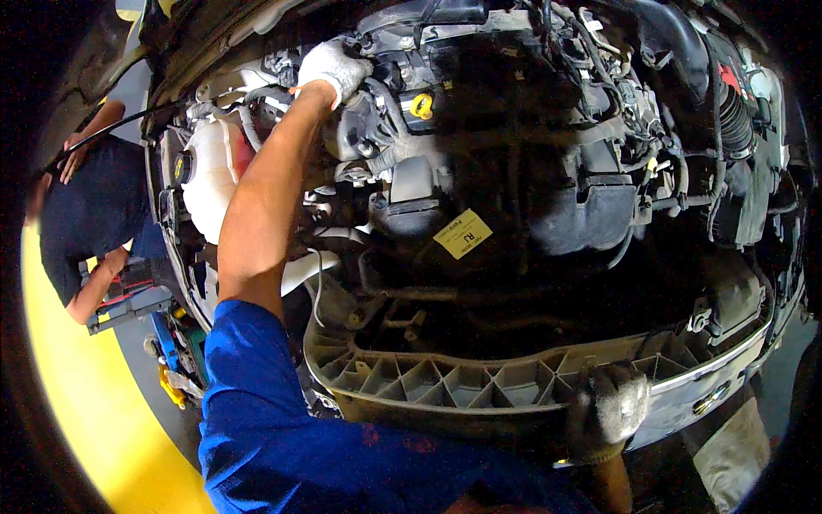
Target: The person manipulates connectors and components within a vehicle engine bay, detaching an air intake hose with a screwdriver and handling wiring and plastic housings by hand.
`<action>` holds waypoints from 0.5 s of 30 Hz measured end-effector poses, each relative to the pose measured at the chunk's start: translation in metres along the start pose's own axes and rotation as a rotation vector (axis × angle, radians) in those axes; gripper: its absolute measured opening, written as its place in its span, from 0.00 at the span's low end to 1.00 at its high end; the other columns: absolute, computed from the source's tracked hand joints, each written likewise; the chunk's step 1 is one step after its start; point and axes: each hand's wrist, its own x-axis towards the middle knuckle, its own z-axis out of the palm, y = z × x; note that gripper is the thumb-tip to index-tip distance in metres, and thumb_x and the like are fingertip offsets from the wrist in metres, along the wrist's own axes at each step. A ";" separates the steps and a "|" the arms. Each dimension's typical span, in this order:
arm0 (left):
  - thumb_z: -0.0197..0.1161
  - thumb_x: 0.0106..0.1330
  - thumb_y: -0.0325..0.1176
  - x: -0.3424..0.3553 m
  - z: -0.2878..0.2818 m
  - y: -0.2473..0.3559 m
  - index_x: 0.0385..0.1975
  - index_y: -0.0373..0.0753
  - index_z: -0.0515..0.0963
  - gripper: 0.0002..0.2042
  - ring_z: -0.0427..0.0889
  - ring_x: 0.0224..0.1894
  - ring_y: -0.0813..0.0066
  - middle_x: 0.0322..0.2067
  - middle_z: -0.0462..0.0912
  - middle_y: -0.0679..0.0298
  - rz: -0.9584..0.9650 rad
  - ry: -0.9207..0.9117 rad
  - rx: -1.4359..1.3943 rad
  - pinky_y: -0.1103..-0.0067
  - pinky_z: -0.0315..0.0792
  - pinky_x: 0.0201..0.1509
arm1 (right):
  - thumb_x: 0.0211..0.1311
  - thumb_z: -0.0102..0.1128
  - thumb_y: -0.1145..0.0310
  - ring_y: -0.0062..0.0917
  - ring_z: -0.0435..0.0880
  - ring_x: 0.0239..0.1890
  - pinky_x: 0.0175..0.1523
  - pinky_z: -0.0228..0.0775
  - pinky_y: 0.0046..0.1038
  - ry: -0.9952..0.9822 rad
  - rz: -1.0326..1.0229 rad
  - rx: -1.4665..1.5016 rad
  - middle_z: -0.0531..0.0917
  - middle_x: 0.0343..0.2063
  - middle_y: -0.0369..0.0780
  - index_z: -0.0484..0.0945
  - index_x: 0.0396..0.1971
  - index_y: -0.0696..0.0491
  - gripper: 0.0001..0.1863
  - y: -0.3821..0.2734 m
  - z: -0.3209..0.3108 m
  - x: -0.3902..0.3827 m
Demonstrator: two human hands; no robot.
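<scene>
The engine (479,94) lies toward one o'clock of the view, and at eleven o'clock the gloved left hand (334,70) is bent over the parts at its side, near the yellow ring handle (420,106). The gloved right hand (612,403) is at four o'clock, by the ribbed front beam (462,385); for both hands, I cannot tell what the fingers hold.
</scene>
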 end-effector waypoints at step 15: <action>0.64 0.60 0.40 0.012 0.016 -0.050 0.45 0.38 0.86 0.17 0.86 0.47 0.52 0.44 0.87 0.46 0.245 0.130 -0.035 0.69 0.77 0.55 | 0.50 0.63 0.71 0.44 0.79 0.40 0.42 0.69 0.45 -0.036 -0.020 0.030 0.80 0.39 0.46 0.79 0.48 0.56 0.21 0.006 0.001 -0.003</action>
